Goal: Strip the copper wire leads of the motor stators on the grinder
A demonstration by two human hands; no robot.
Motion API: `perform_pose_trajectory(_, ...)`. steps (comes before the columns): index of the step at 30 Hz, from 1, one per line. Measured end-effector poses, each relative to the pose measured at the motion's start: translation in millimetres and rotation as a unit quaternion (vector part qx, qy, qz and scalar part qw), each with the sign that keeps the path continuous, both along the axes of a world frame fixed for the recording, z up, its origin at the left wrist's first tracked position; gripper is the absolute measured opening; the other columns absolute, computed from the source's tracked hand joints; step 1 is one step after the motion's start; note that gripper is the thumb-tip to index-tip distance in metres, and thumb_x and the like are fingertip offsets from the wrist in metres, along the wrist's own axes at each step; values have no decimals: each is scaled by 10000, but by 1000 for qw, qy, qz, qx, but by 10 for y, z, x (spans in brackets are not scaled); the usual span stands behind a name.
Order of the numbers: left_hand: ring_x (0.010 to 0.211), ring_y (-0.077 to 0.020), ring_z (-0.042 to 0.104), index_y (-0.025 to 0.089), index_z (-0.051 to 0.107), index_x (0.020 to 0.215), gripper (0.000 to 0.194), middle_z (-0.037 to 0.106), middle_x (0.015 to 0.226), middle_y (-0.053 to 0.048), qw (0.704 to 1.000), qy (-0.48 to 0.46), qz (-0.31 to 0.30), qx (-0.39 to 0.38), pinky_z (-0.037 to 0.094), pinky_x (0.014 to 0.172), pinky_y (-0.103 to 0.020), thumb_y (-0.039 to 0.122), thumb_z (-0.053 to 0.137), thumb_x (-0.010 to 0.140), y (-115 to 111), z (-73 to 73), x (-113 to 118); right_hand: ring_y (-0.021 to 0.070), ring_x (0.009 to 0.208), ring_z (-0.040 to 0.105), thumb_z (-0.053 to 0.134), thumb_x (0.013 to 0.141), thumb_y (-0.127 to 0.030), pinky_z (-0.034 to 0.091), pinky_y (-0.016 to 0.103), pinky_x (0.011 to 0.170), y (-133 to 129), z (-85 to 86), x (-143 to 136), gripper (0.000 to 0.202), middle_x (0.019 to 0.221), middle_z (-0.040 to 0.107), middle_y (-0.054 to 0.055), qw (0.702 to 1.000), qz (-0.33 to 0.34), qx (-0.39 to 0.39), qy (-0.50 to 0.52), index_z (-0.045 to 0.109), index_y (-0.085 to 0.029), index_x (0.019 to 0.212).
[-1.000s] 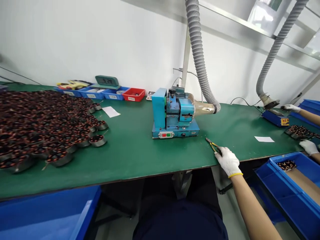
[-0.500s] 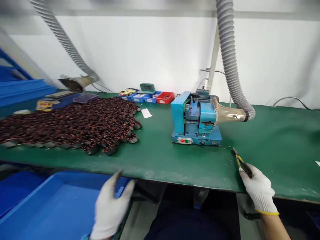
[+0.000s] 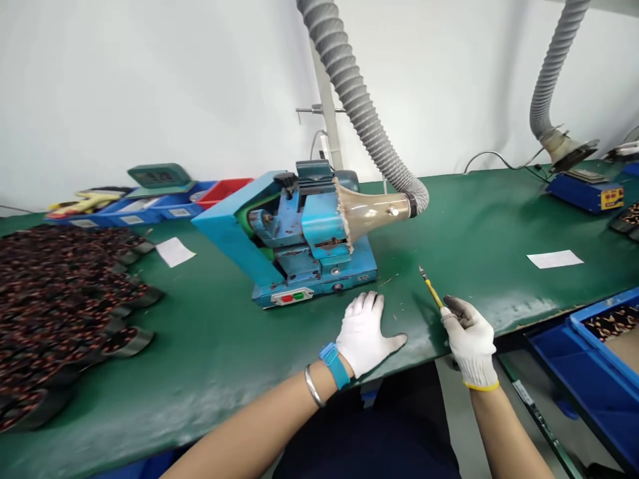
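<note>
Under the blue machine (image 3: 326, 216), the tabletop (image 3: 210, 326) is green. Before it, the left glove (image 3: 364, 338) is white and the pliers' handle (image 3: 434, 294) is yellow.

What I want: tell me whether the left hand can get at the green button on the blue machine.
Probably yes: the left hand looks empty, close to the front of the blue machine, and nothing visible blocks its way to the green button.

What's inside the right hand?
The right hand holds pliers: the metal tip and some yellow handle stick out. The rest can't be seen, because the hand covers it.
</note>
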State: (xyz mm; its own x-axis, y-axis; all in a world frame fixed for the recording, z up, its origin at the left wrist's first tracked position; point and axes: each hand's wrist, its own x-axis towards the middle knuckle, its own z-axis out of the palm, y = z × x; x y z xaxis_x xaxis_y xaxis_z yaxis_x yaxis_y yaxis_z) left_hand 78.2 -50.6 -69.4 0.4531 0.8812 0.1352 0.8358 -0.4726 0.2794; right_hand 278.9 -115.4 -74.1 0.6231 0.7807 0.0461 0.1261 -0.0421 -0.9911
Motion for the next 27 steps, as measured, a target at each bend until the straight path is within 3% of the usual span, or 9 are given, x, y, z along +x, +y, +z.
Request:
perform_pose_trajectory(4,1130,-347,508,73,400,1400,984,413,1445,-184,999,35,14,28,446,914,-460,713,564,671,199,132,313,235,881,680,696,735,-432,570,363,824,3,-34,17,429,1004,711,121,1000,15,-12,21,650,-140,1046)
perform_pose_trajectory(7,986,-333,573,24,393,1388,1018,520,1315,-216,996,65,48,22,488,786,-438,740,537,679,347,185,500,234,878,681,701,728,-422,571,363,827,4,-49,21,413,1007,711,121,999,20,-6,34,652,-144,1030)
perform_pose_trajectory(9,975,-325,583,9,420,1361,987,562,1246,-216,996,66,54,18,493,778,-421,730,527,696,329,202,544,232,864,683,699,728,-428,575,359,813,-3,-53,17,406,1007,711,120,999,24,1,38,659,-150,1021)
perform_pose_trajectory(14,1059,-323,567,60,476,1329,841,568,1286,-185,998,45,-31,27,473,893,-433,667,510,750,94,197,330,220,765,681,720,706,-477,586,344,707,-46,-34,69,429,951,717,114,997,15,12,69,675,-155,985)
perform_pose_trajectory(18,1306,-386,406,48,408,1384,946,378,1470,-227,998,45,-12,52,374,1049,-484,673,568,693,94,55,155,183,667,655,729,705,-457,570,317,632,-19,44,424,451,901,708,103,994,-49,30,94,670,-139,1020)
perform_pose_trajectory(22,1391,-428,260,-32,392,1382,1024,300,1491,-287,998,69,-1,16,253,1132,-534,701,554,685,112,-89,240,148,603,615,690,728,-384,554,318,657,176,98,1051,415,821,699,71,990,-141,23,-19,669,-141,1065)
perform_pose_trajectory(25,1413,-407,218,-20,364,1409,1026,271,1512,-269,996,55,-64,-9,231,1151,-516,709,531,707,116,-94,395,193,770,660,638,749,-354,544,357,804,310,80,1417,389,933,709,87,977,-146,-33,-150,670,-142,1073)
perform_pose_trajectory(27,1419,-398,207,-21,336,1424,1019,255,1521,-262,997,37,-70,-9,235,1154,-499,695,527,725,189,-75,511,220,890,660,600,773,-352,515,380,886,347,63,1523,363,989,707,74,952,-135,-94,-257,672,-171,1079)
